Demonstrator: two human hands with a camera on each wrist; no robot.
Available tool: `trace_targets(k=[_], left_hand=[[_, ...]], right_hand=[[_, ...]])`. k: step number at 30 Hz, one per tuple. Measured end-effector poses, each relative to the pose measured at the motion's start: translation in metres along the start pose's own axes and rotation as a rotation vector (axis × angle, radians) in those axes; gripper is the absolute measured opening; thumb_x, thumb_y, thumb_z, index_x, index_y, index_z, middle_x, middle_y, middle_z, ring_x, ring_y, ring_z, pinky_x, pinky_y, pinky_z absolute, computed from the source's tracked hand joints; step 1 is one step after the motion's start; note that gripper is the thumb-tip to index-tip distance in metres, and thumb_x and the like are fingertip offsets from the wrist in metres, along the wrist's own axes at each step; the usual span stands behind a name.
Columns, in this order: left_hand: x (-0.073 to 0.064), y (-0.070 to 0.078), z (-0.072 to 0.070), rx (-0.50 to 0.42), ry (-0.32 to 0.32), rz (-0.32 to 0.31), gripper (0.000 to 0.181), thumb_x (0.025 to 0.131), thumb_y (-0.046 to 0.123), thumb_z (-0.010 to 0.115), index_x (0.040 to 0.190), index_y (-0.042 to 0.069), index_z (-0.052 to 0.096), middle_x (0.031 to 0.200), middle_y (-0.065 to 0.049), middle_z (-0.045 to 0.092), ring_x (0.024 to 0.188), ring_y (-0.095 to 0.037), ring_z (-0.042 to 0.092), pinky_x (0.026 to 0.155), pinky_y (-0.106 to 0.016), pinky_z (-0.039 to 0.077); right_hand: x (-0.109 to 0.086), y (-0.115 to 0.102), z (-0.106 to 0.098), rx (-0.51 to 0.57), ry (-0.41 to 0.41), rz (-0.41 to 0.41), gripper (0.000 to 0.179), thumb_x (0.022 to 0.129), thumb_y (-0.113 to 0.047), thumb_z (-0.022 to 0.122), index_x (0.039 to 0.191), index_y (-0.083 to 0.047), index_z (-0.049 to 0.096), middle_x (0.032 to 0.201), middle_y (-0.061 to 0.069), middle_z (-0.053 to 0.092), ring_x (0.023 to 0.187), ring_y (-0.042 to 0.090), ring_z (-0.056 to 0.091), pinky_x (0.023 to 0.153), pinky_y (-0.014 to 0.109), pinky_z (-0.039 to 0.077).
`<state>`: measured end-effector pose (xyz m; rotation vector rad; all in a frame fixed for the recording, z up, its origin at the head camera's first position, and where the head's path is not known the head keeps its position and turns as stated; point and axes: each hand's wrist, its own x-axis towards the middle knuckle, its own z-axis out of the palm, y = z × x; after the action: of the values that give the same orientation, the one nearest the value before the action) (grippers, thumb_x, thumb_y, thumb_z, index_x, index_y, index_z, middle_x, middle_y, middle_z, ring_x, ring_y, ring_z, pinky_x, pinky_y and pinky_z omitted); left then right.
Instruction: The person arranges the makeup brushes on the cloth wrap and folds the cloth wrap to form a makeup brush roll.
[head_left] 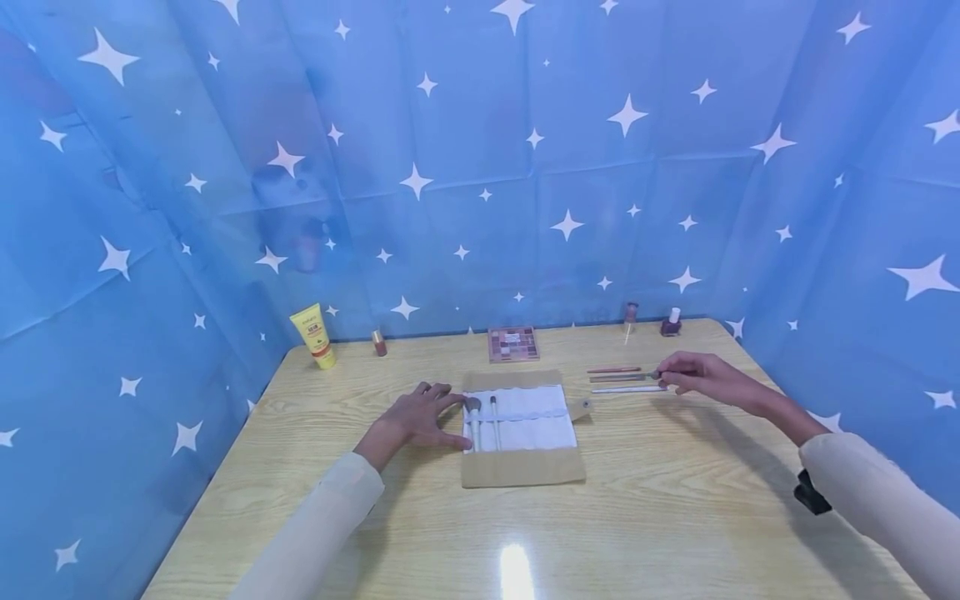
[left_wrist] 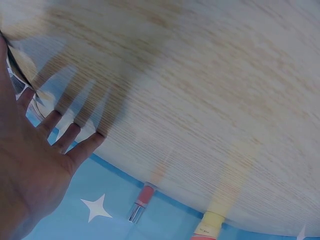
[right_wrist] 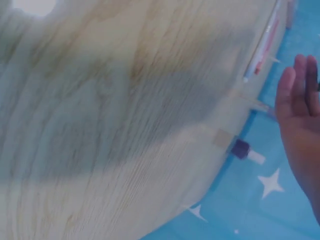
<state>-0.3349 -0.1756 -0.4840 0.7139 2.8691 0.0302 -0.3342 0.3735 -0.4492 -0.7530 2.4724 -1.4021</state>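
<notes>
A tan brush roll with a white inside lies unfolded mid-table. Two makeup brushes sit in its left slots, a broad-headed brush and a slimmer brush. My left hand touches the roll's left edge with fingers and thumb spread; the left wrist view shows the same hand from the palm side. Right of the roll, my right hand pinches a brown-handled makeup brush near its head end. Beside it lie a reddish-brown stick and a white-handled one.
Along the table's back stand a yellow tube, a small red-brown tube, an eyeshadow palette, a lip-gloss-like tube and a dark polish bottle. A blue starred curtain surrounds the table. The roll's strap points right.
</notes>
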Motion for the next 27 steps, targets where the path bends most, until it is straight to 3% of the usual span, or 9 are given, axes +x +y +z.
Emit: trace_targets(k=[6,11,15,22,27], left_hand=[[-0.002,0.001,-0.002,-0.008,0.016,0.005,0.098,0.078,0.092,0.054,0.16,0.039,0.039,0.168,-0.007,0.033,0.151,-0.038,0.031,0.113,-0.064,0.039],[-0.006,0.003,-0.005,-0.011,0.018,0.007,0.096,0.08,0.089,0.056,0.159,0.039,0.04,0.168,-0.006,0.033,0.151,-0.039,0.032,0.112,-0.064,0.04],[-0.006,0.002,-0.004,-0.005,0.02,0.007,0.095,0.081,0.088,0.056,0.159,0.039,0.039,0.168,-0.006,0.033,0.151,-0.039,0.032,0.112,-0.064,0.041],[-0.004,0.0,-0.002,-0.013,0.016,0.005,0.096,0.08,0.09,0.056,0.16,0.04,0.038,0.168,-0.006,0.033,0.152,-0.038,0.031,0.113,-0.064,0.039],[-0.003,0.001,-0.002,-0.017,-0.004,-0.002,0.097,0.079,0.09,0.055,0.161,0.041,0.035,0.169,-0.005,0.03,0.153,-0.038,0.029,0.115,-0.064,0.037]], right_hand=[[0.003,-0.006,0.0,0.047,0.046,0.063,0.039,0.11,-0.02,0.055,0.137,0.008,0.054,0.126,0.01,0.07,0.115,0.014,0.069,0.096,0.044,0.058],[0.008,-0.009,0.0,0.071,0.067,0.076,0.04,0.11,-0.022,0.055,0.138,0.006,0.054,0.131,0.024,0.066,0.115,0.013,0.069,0.098,0.042,0.058],[0.012,-0.011,0.001,0.076,0.087,0.064,0.041,0.11,-0.021,0.055,0.14,0.007,0.053,0.131,0.027,0.066,0.113,0.012,0.07,0.095,0.036,0.059],[0.022,-0.016,0.004,0.127,0.142,0.015,0.039,0.109,-0.017,0.057,0.143,-0.003,0.047,0.121,0.006,0.074,0.11,0.016,0.072,0.088,0.03,0.06],[0.031,-0.018,0.006,0.174,0.185,-0.017,0.035,0.108,-0.014,0.058,0.133,0.002,0.04,0.115,0.0,0.076,0.104,0.015,0.074,0.085,0.031,0.062]])
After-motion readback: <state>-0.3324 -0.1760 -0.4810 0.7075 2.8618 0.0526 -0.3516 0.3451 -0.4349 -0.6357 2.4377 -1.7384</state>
